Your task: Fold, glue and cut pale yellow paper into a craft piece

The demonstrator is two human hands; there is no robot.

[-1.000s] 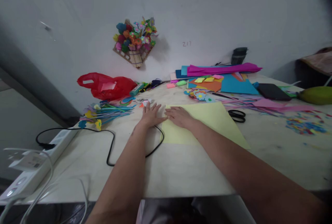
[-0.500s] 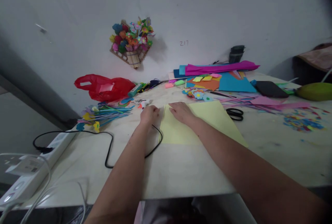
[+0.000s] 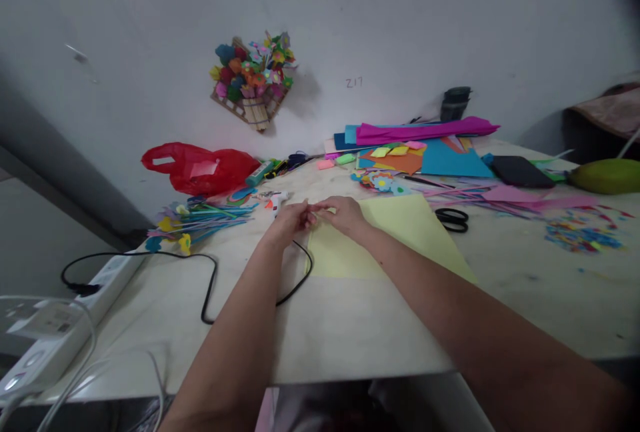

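**Pale wall (image 3: pixel 400 32) behind a crowded table (image 3: pixel 350 339)**

A wall-hung holder (image 3: pixel 256 114) carries colourful flowers (image 3: pixel 250 72); the contents of a red bag (image 3: pixel 225 169) are unclear. The yellow sheet (image 3: pixel 395 239) lies flat on the table. At its far left corner, left hand (image 3: pixel 293 222) and right hand (image 3: pixel 345 215) meet, fingers bent; whether they grip it cannot be told.

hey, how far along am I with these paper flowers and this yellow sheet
Several stemmed flowers at the left look finished. In progress: your left hand and right hand meet at the yellow sheet's far left corner; I can't tell what they grip. Probably left: cutting the sheet, which looks whole beside the scissors, and perhaps stemming the loose flower cutouts.
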